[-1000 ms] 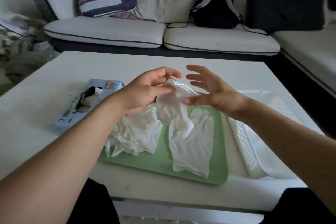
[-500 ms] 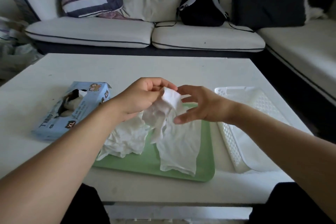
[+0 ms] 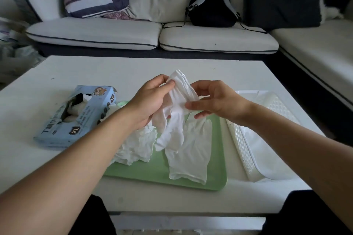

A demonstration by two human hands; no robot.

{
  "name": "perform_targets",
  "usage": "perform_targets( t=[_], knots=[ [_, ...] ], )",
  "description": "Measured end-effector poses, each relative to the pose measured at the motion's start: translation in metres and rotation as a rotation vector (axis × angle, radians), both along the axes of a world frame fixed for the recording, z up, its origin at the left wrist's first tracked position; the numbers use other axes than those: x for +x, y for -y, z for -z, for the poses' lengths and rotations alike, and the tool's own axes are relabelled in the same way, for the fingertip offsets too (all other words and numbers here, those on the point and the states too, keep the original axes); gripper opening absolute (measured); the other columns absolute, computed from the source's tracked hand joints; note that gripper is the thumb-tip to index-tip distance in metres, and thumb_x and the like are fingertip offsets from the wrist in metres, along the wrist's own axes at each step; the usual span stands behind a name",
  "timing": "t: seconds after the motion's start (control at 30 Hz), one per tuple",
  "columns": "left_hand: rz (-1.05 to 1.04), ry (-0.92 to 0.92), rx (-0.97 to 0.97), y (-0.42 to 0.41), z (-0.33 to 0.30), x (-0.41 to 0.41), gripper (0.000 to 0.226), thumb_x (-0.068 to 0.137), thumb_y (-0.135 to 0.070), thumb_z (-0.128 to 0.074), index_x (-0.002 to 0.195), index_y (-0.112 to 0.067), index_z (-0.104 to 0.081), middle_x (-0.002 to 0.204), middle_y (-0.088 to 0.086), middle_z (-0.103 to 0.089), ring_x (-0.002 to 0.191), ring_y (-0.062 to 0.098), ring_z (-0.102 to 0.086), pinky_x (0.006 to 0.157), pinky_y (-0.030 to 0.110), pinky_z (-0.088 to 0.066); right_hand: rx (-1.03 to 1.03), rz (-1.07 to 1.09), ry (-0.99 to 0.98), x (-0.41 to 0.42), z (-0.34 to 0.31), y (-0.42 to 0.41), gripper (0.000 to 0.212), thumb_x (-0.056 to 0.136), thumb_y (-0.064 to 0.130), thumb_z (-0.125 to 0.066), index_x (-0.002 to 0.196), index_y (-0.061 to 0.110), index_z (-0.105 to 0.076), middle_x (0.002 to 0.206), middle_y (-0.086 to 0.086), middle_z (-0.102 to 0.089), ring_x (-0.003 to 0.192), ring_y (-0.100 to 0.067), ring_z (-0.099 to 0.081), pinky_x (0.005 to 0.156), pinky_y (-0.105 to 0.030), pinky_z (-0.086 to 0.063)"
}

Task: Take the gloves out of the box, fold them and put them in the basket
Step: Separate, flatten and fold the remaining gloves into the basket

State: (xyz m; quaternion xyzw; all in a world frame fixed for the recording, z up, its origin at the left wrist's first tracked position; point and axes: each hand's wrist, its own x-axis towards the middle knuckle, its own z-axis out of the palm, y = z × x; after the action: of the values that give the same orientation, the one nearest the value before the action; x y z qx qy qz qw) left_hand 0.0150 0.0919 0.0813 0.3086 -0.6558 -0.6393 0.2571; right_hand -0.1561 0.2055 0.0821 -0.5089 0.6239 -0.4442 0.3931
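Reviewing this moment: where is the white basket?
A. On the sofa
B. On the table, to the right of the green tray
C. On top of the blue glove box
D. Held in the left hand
B: the white basket sits on the table, right of the green tray.

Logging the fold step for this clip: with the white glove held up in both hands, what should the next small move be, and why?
Probably lay the thin white disposable glove flat on the pale green plastic tray to fold it. It hangs crumpled, unfolded, pinched by the left hand and right hand, and the white perforated plastic basket looks empty.
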Motion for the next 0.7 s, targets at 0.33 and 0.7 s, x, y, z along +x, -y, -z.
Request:
perform_targets(
  t=[0.33, 0.7],
  knots=[
    [0.127, 0.152, -0.215, 0.01, -0.002, 0.005, 0.038, 0.1, -0.039, -0.058, 0.101, -0.001, -0.056, 0.07, 0.005, -0.041, 0.061, 0.018, -0.042, 0.058, 0.024, -0.037, -0.228, 0.135, -0.052, -0.008, -0.017, -0.004, 0.024, 0.102, 0.019, -0.057, 0.102, 0.004, -0.075, 0.101, -0.021, -0.073, 0.097, -0.04, -0.069, 0.093, -0.049, -0.056],
    [0.141, -0.052, -0.255, -0.008, -0.007, 0.003, 0.025, 0.068, -0.035, -0.08, 0.08, -0.015, -0.072, 0.075, -0.007, -0.071, 0.074, 0.011, -0.062, 0.071, 0.021, -0.048, 0.146, -0.114, 0.121, -0.005, -0.021, -0.016, 0.023, 0.079, 0.007, -0.077, 0.098, -0.003, -0.069, 0.08, -0.007, -0.069, 0.07, -0.017, -0.067, 0.058, -0.022, -0.056]
  ],
)
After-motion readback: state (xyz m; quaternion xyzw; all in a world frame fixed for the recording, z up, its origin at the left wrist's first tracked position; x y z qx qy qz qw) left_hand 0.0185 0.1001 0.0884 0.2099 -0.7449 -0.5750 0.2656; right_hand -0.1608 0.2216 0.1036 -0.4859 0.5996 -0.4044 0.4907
